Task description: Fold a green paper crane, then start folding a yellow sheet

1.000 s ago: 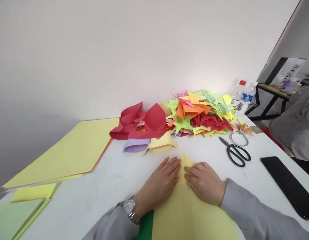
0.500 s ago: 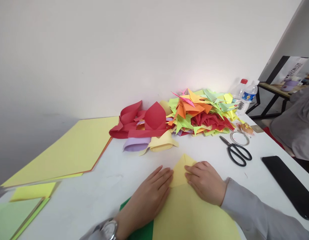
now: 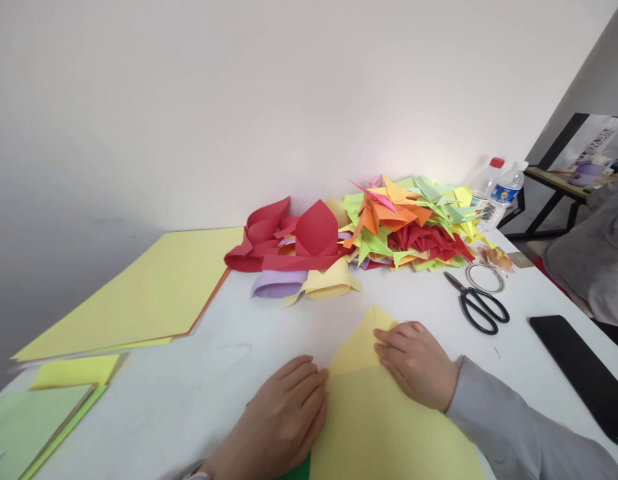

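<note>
A sheet of yellow paper [image 3: 383, 427] lies in front of me, its far end folded to a point with a crease down the tip. My left hand [image 3: 283, 417] rests along the paper's left edge, fingers stretched out and lying flat. On the right side of the folded tip lies my right hand [image 3: 416, 367], its fingers extended and pressing on the paper. Part of a green sheet [image 3: 299, 470] shows beneath my left hand and the yellow paper.
Behind are rolled red paper shapes [image 3: 316, 230] and a pile of folded coloured paper [image 3: 413, 227]. Scissors [image 3: 481, 307], a tape roll [image 3: 485, 278] and a black flat object [image 3: 579, 373] lie right. Large yellow sheets [image 3: 139, 287] and green sheets [image 3: 39, 420] lie left. A person [image 3: 589, 247] sits far right.
My left hand has slid toward me and left along the paper's left edge, away from the tip. The right hand stays on the fold. The view has shifted slightly.
</note>
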The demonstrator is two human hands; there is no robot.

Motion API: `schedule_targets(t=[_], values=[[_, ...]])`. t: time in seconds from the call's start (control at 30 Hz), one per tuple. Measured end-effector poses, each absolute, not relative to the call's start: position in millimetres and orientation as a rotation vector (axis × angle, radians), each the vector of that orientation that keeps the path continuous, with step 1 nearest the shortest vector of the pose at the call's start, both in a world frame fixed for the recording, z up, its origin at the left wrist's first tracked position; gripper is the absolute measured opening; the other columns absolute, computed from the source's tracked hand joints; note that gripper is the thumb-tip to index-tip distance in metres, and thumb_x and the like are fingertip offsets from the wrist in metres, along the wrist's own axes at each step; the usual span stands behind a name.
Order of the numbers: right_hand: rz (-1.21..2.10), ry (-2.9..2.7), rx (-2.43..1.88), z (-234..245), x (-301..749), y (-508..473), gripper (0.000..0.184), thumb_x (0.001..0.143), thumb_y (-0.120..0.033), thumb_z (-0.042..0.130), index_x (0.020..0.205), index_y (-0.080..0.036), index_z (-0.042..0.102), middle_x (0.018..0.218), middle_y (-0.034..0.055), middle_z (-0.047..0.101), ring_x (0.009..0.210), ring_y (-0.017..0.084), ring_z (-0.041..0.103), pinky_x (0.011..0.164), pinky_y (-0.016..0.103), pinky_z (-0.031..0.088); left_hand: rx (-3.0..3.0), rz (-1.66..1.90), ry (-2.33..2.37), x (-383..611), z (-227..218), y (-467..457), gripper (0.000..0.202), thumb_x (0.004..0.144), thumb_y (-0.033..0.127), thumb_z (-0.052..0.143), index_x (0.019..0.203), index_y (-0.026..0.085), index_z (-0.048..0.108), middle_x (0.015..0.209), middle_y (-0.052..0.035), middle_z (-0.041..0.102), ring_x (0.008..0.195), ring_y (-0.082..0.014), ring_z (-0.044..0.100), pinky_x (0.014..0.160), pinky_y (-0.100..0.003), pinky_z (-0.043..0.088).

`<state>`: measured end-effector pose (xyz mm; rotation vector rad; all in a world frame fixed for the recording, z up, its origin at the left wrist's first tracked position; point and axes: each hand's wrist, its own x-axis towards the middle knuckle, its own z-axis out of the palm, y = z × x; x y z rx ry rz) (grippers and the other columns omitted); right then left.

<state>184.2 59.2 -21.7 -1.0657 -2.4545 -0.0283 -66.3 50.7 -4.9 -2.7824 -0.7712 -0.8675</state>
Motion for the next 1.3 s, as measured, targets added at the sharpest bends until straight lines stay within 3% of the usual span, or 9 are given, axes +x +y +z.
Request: schedule_targets(t=[0.3, 0.4, 0.57, 0.63, 0.73, 1.0, 1.17, 1.3], values=[[-0.065, -2.464, -1.095, -23.4, 184.6, 60.6, 0.018, 0.093, -0.016, 0.052, 0.106, -0.017, 0.064, 0.118, 0.0103, 0.068, 0.094, 0.021, 0.058, 0.077, 0.036, 0.043, -2.743, -0.865, -0.739, -71.2, -7.5, 54.6, 0.037, 0.088, 0.006, 0.044, 0.055, 0.019, 0.052, 0.051, 0.0000, 0.048, 0.053, -0.0159, 0.044, 0.065, -0.036, 0.048], [-0.100, -2.468, -1.088, -23.6, 186.2, 64.9, 0.018, 0.093, -0.017, 0.052, 0.106, -0.017, 0.064, 0.118, 0.0105, 0.068, 0.095, 0.021, 0.058, 0.076, 0.037, 0.042, -2.710, -0.914, -0.772, -70.2, -2.8, 59.9, 0.035, 0.089, 0.006, 0.046, 0.056, 0.019, 0.050, 0.052, -0.0002, 0.048, 0.054, -0.0157, 0.044, 0.061, -0.033, 0.046], [-0.129, -2.478, -1.073, -24.1, 187.4, 69.5, 0.018, 0.093, -0.019, 0.052, 0.105, -0.017, 0.065, 0.116, 0.0111, 0.069, 0.096, 0.023, 0.058, 0.077, 0.038, 0.044, -2.739, -0.741, -0.943, -48.3, 6.0, 74.9, 0.026, 0.092, 0.010, 0.039, 0.084, 0.016, 0.064, 0.082, -0.0081, 0.067, 0.081, -0.0209, 0.059, 0.075, -0.035, 0.052], [-0.143, -2.483, -1.069, -25.1, 186.9, 69.2, 0.018, 0.093, -0.020, 0.053, 0.106, -0.016, 0.064, 0.116, 0.0126, 0.069, 0.096, 0.023, 0.059, 0.078, 0.038, 0.045, -2.763, -0.541, -0.929, -32.5, 1.0, 83.5, 0.031, 0.090, 0.005, 0.036, 0.093, 0.015, 0.065, 0.099, -0.0119, 0.068, 0.096, -0.0241, 0.060, 0.085, -0.039, 0.051], [-0.146, -2.469, -1.025, -26.8, 186.7, 67.1, 0.021, 0.092, -0.018, 0.053, 0.109, -0.014, 0.064, 0.114, 0.0137, 0.069, 0.097, 0.023, 0.060, 0.081, 0.039, 0.049, -2.767, -0.437, -1.019, -10.2, -14.3, 95.4, 0.032, 0.086, 0.003, 0.038, 0.104, 0.011, 0.063, 0.115, -0.0171, 0.065, 0.105, -0.0265, 0.059, 0.085, -0.040, 0.050], [0.093, -2.273, -1.040, -26.6, 195.1, 86.0, 0.026, 0.096, -0.016, 0.044, 0.108, -0.015, 0.066, 0.111, 0.0106, 0.071, 0.099, 0.020, 0.063, 0.089, 0.034, 0.054, -2.703, -0.360, -1.107, 4.1, -27.8, 97.6, 0.034, 0.089, 0.007, 0.041, 0.117, 0.009, 0.059, 0.132, -0.0182, 0.058, 0.106, -0.0295, 0.055, 0.084, -0.041, 0.045], [-0.139, -2.390, -1.281, -26.2, 193.8, 108.0, 0.026, 0.093, -0.015, 0.049, 0.114, -0.012, 0.063, 0.122, 0.0159, 0.063, 0.100, 0.028, 0.058, 0.084, 0.044, 0.052, -2.709, -0.309, -1.137, 4.5, -25.8, 99.1, 0.034, 0.088, 0.010, 0.043, 0.118, 0.009, 0.058, 0.135, -0.0186, 0.055, 0.103, -0.0296, 0.055, 0.083, -0.042, 0.043], [-0.225, -2.493, -1.308, -25.9, 191.4, 108.4, 0.027, 0.095, -0.015, 0.048, 0.119, -0.011, 0.061, 0.123, 0.0154, 0.063, 0.101, 0.028, 0.055, 0.082, 0.042, 0.049, -2.726, -0.312, -1.098, 3.9, -26.0, 101.7, 0.034, 0.089, 0.012, 0.042, 0.119, 0.008, 0.058, 0.136, -0.0183, 0.055, 0.100, -0.0291, 0.054, 0.081, -0.041, 0.043]])
